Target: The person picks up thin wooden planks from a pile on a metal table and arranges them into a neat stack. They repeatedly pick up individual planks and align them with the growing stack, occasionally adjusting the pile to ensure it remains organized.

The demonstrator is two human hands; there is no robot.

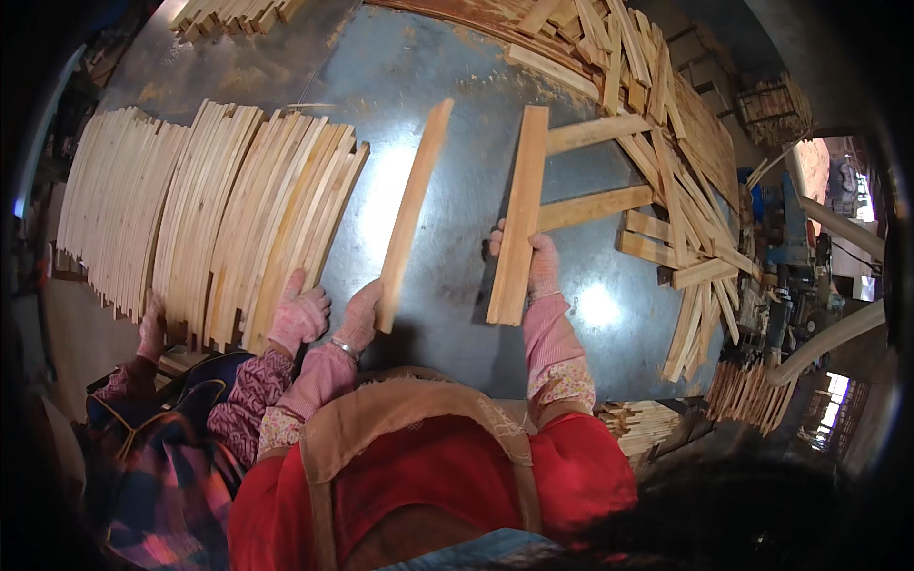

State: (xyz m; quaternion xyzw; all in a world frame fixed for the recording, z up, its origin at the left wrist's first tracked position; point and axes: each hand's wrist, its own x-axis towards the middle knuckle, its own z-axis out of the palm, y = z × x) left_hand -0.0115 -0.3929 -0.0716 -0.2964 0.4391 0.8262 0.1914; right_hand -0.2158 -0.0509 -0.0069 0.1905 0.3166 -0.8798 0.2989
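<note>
My left hand (360,319) grips the near end of a long, narrow wooden slat (412,214). The gloved fingers are wrapped round its lower end, closed on the wood. The slat runs away from me across the grey metal worktop (457,114), its long axis leaning a little to the right as it goes, so the far tip sits well out toward the middle of the worktop.

My right hand (540,266) holds a wider, shorter board (519,214). It grips the board's right edge near the lower end, fingers curled round onto the face and pressed against it. This board also lies lengthwise away from me, nearly parallel to the slat, with a strip of bare worktop between the two.

The slat is the nearer piece to the neat row of stacked slats (209,209) on my left, which lie side by side with the same long axis. My left hand sits just beside the near corner of that row. Behind and to the right of the board lies a loose heap of mixed boards (666,181), crossing at all angles, with one of them touching or passing just under the board's right edge.

Another person's gloved hand (297,319) rests on the near ends of the stacked slats, just beside my left hand, and their other hand (150,328) is on the same row further left.
</note>
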